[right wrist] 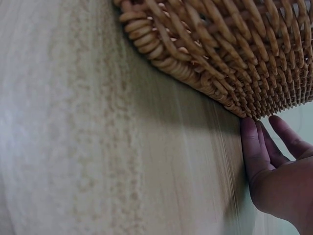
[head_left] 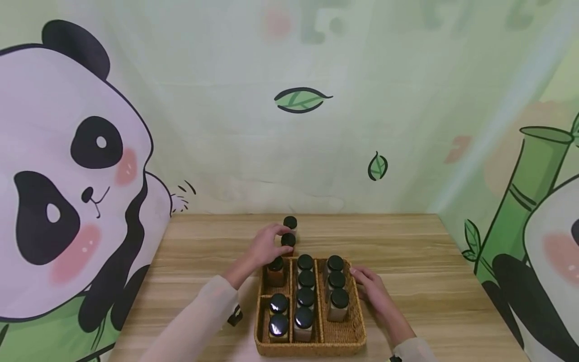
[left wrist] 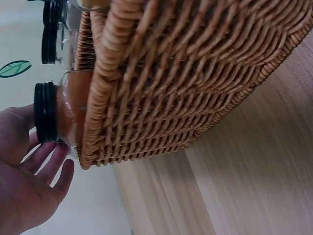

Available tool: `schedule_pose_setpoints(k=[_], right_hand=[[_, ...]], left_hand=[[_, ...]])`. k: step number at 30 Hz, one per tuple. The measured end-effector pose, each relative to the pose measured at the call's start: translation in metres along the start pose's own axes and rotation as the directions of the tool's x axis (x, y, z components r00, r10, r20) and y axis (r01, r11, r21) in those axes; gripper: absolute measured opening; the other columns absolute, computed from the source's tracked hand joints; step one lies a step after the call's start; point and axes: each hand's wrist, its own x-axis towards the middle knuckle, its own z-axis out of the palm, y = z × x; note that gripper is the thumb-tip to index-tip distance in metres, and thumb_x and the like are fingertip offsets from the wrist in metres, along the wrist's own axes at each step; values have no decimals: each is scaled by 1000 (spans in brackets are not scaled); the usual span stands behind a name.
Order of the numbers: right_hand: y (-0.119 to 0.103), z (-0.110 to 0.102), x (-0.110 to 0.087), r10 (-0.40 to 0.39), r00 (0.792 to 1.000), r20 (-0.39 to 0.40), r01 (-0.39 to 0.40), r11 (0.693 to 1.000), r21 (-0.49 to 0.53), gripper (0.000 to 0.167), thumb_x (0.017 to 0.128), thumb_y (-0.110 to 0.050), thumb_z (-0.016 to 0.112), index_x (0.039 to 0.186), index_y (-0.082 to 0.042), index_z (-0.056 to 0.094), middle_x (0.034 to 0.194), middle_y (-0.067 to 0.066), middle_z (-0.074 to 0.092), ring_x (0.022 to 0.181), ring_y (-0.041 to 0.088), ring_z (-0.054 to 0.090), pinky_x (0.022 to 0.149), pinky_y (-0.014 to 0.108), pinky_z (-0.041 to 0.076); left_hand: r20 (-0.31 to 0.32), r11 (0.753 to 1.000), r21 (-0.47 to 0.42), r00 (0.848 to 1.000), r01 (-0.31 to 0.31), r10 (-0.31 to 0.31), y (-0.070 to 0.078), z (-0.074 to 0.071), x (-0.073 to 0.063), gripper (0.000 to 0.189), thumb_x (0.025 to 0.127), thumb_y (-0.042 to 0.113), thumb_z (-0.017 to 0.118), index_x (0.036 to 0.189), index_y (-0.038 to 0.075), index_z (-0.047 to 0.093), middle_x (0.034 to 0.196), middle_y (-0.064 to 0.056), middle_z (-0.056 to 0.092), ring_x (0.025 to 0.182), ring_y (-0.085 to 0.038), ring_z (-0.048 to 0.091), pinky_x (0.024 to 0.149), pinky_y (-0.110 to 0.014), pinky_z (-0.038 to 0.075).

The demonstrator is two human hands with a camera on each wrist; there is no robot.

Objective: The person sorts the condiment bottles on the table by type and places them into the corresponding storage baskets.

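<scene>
A woven basket (head_left: 310,350) with compartments stands on the table, holding several black-lidded glass jars (head_left: 303,322). My left hand (head_left: 264,246) reaches over its back left corner and grips a black-lidded jar (head_left: 288,240) between thumb and fingers. Behind that one is another black-lidded jar (head_left: 290,222). A jar of brown-orange contents (head_left: 275,275) sits in the back left compartment. In the left wrist view, a brown-filled jar (left wrist: 73,105) rises above the basket rim, with my fingers partly hidden behind it. My right hand (head_left: 375,289) touches the basket's right side, fingers fairly straight against the weave (right wrist: 264,73).
The wood-grain table (head_left: 398,236) extends to both sides of the basket. A backdrop (head_left: 226,125) with pandas, bamboo and leaves rises behind the table's back edge. The basket's right compartment has bare floor (head_left: 339,332) at its front.
</scene>
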Motion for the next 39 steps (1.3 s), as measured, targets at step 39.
schedule_pose_setpoints(k=[39], right_hand=[[1,-2,1,-1,1000,17,1,999,-36,60,103,-47,67,137,2,63,127,16,66,114,24,63,89,37,63]], left_hand=[[7,984,-38,985,-173,173,56,-110,-20,48,88,38,89,124,9,76,114,3,74,103,-16,66,94,-40,60]])
